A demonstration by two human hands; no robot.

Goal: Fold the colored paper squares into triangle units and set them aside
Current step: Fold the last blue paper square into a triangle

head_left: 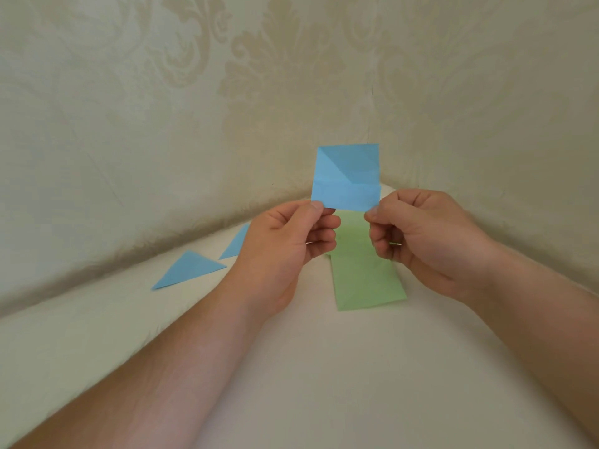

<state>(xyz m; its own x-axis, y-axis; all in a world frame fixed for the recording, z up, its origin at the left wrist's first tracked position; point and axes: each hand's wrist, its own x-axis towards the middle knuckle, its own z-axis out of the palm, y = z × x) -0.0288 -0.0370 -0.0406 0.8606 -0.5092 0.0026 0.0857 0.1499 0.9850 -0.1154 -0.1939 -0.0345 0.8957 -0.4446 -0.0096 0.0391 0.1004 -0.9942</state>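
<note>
**Paper-folding corner in a home interior**

A domestic room, by the look of its walls: cream damask wallpaper (278, 69) with a large floral scroll pattern covers two walls that meet in a corner. Tucked into that corner is a plain off-white table (324, 367). On it lie craft papers, two blue triangle units (189, 268) at left and light green sheets (366, 283) at centre, pointing to hobby work.
</note>
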